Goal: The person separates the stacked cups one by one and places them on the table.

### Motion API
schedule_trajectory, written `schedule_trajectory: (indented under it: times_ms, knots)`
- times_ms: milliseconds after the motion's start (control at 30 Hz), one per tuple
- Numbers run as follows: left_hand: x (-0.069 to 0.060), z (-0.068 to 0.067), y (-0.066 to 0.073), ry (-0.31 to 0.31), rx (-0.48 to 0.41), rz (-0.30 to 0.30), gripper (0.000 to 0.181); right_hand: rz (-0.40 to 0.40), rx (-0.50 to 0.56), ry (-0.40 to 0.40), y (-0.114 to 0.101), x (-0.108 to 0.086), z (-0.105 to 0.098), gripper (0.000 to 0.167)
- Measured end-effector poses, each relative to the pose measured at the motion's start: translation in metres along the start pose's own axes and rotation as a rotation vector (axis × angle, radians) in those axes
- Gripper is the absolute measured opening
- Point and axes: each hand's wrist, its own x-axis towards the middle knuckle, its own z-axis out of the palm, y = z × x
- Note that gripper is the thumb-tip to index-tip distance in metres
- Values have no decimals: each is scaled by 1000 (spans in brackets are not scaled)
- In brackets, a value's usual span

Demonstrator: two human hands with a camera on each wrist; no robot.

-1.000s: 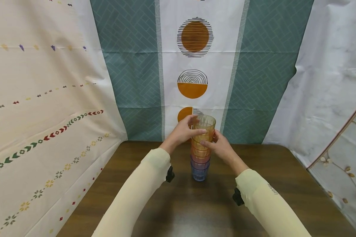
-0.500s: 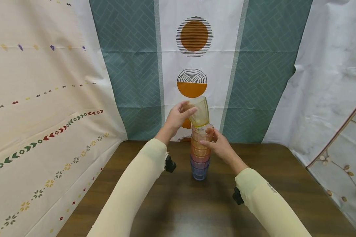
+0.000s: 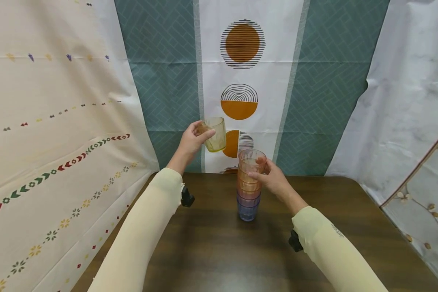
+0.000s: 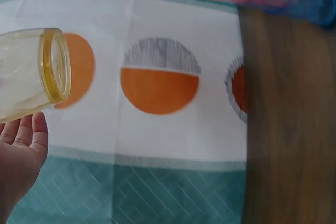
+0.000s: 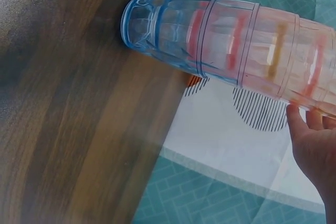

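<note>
The left hand (image 3: 193, 140) had the yellow cup (image 3: 217, 134) between thumb and fingers, the thumb across the near side and the fingers behind; the grip was closed only as far as the cup's width. The cup hung a little left of the frame's centre, mouth up and slightly tilted, in the air and touching nothing but that hand. In the left wrist view its thick base showed at the left edge, apart from the other cups.

The right hand (image 3: 276, 179) held the upper part of the stack of cups (image 3: 249, 188), right of centre, thumb in front and fingers round the far side. The stack ran from a pale orange top through red and purple to the blue cup (image 3: 247, 213) lowest, which appeared to rest on the wooden table (image 3: 222, 255). Behind rose a hanging cloth (image 3: 211, 73) of teal and white with orange circles.

The step in hand looked like parting one cup from the stack while the other hand steadied the rest. The next move seemed to call for a firm but light left hold, clear of the stack's rim, and a right hand that kept the tall column from tipping.
</note>
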Motion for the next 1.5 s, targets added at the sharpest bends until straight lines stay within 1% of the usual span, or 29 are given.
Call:
schedule_trajectory:
  times_ms: [67,200,333,467,667,800,1033,1167,1267,1400,1500]
  knots:
    - [-2,-7,-8,9,19,-13,83,5,-6,-2,-6,-3,2,71]
    - [-4,-15,-23,31,62,-32,84,11,-11,0,-10,-7,2,70]
    - [-5,-19,-41,52,92,-52,86,11,-14,5,-11,-8,3,70]
    - [-7,-21,-60,54,112,-69,89,18,-17,7,-11,-7,3,70]
    - [-11,-18,-91,74,137,-81,90,15,-13,7,-11,-7,3,68]
    - [-15,-15,-113,90,139,-106,90,10,-17,6,-10,-7,2,68]
    - [-24,-10,-145,84,150,-159,89,-10,11,2,-6,-4,2,68]
    - [-28,-5,-159,74,160,-182,88,-12,5,5,-5,-4,2,69]
    - [-33,-2,-168,71,191,-204,88,-11,2,5,-2,-2,1,69]
    - [-38,0,-178,69,232,-224,89,-10,13,12,12,7,0,72]
    - [-42,1,-187,61,239,-233,87,-15,7,24,25,14,0,74]
